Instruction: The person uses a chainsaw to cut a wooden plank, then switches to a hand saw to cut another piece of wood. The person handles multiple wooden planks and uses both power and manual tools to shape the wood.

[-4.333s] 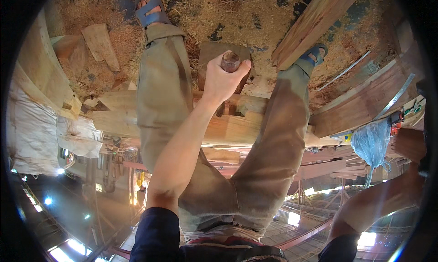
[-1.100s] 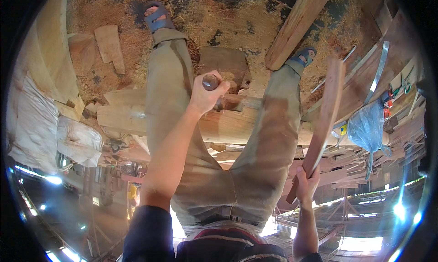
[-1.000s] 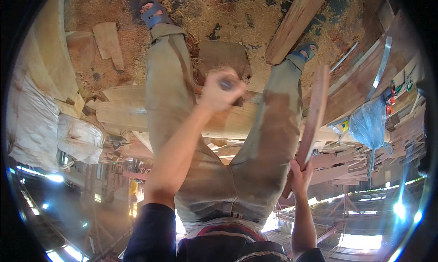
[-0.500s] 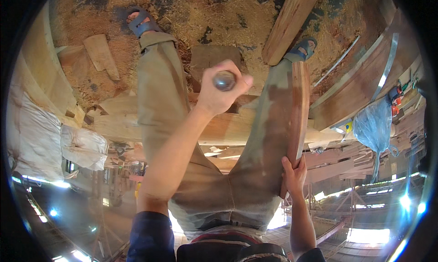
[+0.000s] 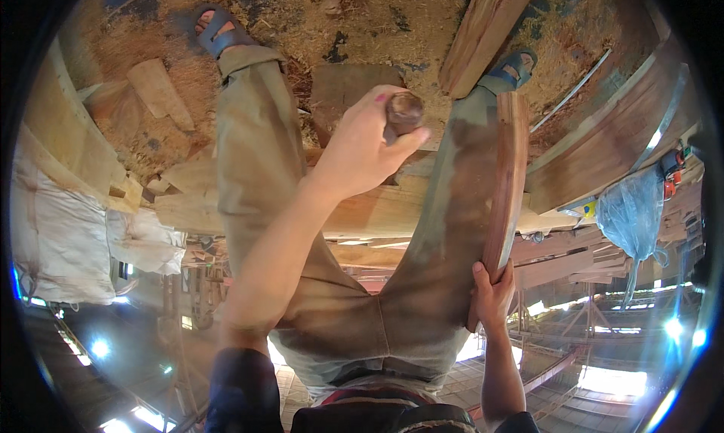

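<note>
In front of my thighs, my left hand is closed around a dark brown rounded wooden handle. I see the handle end-on; the rest of that tool is hidden beneath the fist. At my right thigh, my right hand grips the near end of a long, slightly curved reddish-brown wooden strip. The strip runs along my right leg toward the foot, its far end standing free of the fingers. The two hands are apart, and the handle does not touch the strip.
A thick timber beam lies beside my right sandal. Sawdust and a flat board cover the floor between my feet. Long curved planks stand at the right, near a blue plastic bag. White sacks lie at the left.
My left hand has moved slightly right with the handle, which now tilts differently. The right hand still grips the wooden strip; the strip sits slightly farther right in the picture, as the view shifted.
</note>
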Demonstrator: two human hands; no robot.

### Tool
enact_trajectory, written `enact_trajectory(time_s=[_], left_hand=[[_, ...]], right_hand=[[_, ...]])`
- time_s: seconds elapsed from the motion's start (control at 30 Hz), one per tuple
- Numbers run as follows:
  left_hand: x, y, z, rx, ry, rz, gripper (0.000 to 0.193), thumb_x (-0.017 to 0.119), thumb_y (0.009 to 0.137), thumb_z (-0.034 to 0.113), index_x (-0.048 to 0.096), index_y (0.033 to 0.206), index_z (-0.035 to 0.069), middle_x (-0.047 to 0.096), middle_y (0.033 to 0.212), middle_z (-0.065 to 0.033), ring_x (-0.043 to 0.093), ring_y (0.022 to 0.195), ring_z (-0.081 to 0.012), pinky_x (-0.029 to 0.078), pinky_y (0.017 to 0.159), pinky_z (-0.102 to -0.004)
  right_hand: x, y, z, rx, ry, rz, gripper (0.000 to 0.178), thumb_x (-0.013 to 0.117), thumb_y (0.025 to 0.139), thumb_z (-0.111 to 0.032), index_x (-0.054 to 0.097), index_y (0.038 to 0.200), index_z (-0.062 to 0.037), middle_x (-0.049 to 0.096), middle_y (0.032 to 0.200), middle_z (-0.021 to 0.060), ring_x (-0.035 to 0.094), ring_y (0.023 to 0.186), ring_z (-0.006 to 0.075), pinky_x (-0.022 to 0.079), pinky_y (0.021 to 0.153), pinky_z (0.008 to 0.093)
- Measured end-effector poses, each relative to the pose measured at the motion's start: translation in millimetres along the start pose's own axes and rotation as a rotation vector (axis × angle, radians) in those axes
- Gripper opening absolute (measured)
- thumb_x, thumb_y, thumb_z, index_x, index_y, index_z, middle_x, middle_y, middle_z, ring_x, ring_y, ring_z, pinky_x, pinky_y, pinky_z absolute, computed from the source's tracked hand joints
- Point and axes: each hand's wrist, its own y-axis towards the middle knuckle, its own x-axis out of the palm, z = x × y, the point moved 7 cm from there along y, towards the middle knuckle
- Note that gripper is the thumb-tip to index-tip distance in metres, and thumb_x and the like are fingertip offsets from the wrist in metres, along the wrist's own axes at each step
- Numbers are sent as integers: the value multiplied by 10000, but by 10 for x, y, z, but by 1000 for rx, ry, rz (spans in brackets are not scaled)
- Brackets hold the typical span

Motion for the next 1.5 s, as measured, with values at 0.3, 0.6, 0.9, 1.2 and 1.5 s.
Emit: enact_trajectory(time_s=[0.3, 0.6, 0.9, 1.2, 1.5], left_hand=[[176, 411, -704, -303, -360, 163, 390, 829, 870, 371, 621, 838, 43, 591, 717, 10, 536, 693, -118, 451, 654, -310], [333, 411, -785, -313, -370, 6, 379, 828, 882, 315, 569, 762, 65, 512, 663, 44, 434, 626, -90, 379, 585, -297], [350, 383, -776, -198, -263, 45, 341, 808, 917, 318, 605, 798, 71, 580, 621, 17, 552, 573, -82, 458, 556, -284], [427, 282, -878, -311, -286, -19, 358, 820, 874, 331, 673, 877, 5, 635, 698, -22, 555, 643, -125, 476, 637, -331], [361, 212, -919, -316, -232, -18, 320, 815, 865, 289, 697, 900, -6, 608, 676, -12, 523, 628, -126, 465, 641, -311]], right_hand=[[-86, 143, -316, 17, 227, -108, 627, 806, 862, -350, 540, 1274, 42, 594, 718, 31, 553, 568, 119, 447, 507, 287], [-647, 393, -1521, -547, 418, -75, 593, 666, 953, -288, 463, 1384, 66, 613, 846, 109, 592, 660, 150, 471, 579, 269], [-165, 693, -2366, -754, 85, -320, 501, 708, 946, -244, 554, 1315, 58, 643, 900, 98, 598, 699, 121, 486, 601, 247], [-865, 570, -2887, -525, 232, -203, 495, 695, 951, -264, 550, 1342, 1, 667, 997, 98, 648, 782, 183, 532, 717, 299], [272, 780, -2406, -722, -437, -320, 542, 709, 950, -320, 540, 1391, -53, 651, 972, 63, 599, 734, 131, 510, 668, 299]])
